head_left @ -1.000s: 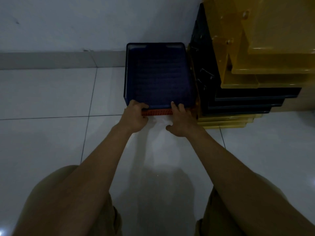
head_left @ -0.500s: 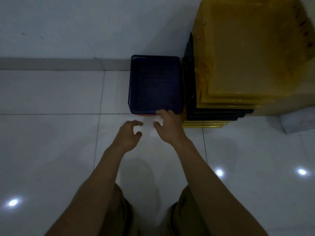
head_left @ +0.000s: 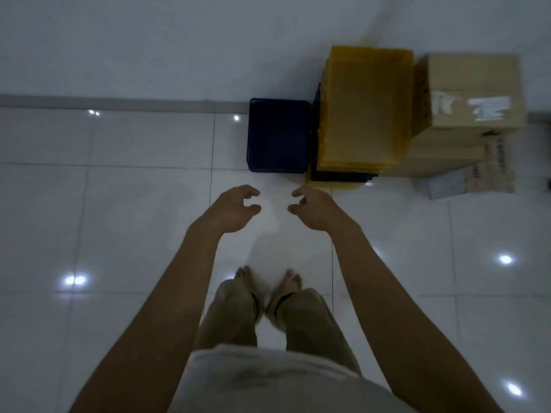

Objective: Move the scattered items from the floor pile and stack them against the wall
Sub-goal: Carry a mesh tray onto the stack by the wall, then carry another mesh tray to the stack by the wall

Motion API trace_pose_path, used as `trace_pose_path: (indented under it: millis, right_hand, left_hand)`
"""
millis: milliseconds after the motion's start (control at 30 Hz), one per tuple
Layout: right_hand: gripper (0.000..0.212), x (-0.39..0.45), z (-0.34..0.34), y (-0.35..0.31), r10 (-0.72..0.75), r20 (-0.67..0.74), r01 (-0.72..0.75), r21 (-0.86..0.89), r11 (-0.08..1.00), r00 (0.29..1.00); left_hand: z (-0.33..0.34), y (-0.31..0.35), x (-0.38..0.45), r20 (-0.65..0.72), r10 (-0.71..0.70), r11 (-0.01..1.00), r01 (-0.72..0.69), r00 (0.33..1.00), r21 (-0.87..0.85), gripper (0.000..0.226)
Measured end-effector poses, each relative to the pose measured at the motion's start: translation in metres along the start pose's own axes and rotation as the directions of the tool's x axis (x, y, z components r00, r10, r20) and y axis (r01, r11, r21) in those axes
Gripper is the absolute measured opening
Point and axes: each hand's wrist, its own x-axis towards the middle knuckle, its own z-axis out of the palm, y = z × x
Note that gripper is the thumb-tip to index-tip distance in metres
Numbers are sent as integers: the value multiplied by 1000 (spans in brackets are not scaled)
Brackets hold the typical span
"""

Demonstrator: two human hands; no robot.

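Note:
A dark blue tray (head_left: 278, 135) lies on the floor with its far edge against the wall. Right beside it stands a taller stack of yellow trays (head_left: 363, 111) over black ones (head_left: 343, 176), also at the wall. My left hand (head_left: 235, 208) and my right hand (head_left: 313, 205) hover side by side in the air in front of the blue tray, well clear of it. Both hold nothing, with fingers loosely curled. My bare feet stand on the tiles below them.
Two cardboard boxes (head_left: 468, 93) are stacked to the right of the yellow trays, with a flattened piece of card (head_left: 474, 180) on the floor in front. White glossy floor tiles (head_left: 119, 222) spread to the left and front. A grey skirting (head_left: 119, 101) runs along the wall.
Both hands let go of the blue tray's front edge and drew back. I rose from a crouch to standing, so the trays now look smaller and farther below.

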Motion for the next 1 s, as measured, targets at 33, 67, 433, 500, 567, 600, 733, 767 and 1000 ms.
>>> trace_pose_path:
  millis: [33,67,433,500,567,600,733,767,1000]
  right_hand:
    - [48,-19,-5,-9,2,1,-2,7,1000,1000]
    - [48,-36,-8,-18,6,-1,-6,12,1000,1000]
    - [50,-114,26,-71,69,-141,-52,125,991,988]
    - [50,-121,33,-81,127,-195,-88,197,977,973]
    - [49,-127,44,-90,192,-231,-118,300,946,954]
    - [48,-129,53,-97,221,-239,-127,354,927,946]
    - [50,-137,91,-116,311,-229,-161,504,849,922]
    - [50,-139,101,-120,326,-223,-168,527,833,918]
    - [50,-168,153,-126,449,-238,-187,673,716,861]
  left_hand:
    - [-6,7,-18,8,-8,1000,8,1000,4,43]
    - [-11,13,-35,5,-16,1000,16,1000,-5,43]
    - [-44,8,-113,11,171,970,-170,985,172,43]
    - [-60,6,-109,94,179,951,-197,979,237,45]
    - [-76,4,-106,171,184,932,-227,968,282,47]
    - [-87,0,-105,196,187,925,-240,963,295,47]
    - [-112,-13,-103,261,196,894,-281,945,349,47]
    - [-117,-17,-103,285,186,882,-287,940,373,46]
    - [-114,-32,-108,435,162,793,-379,886,476,47]
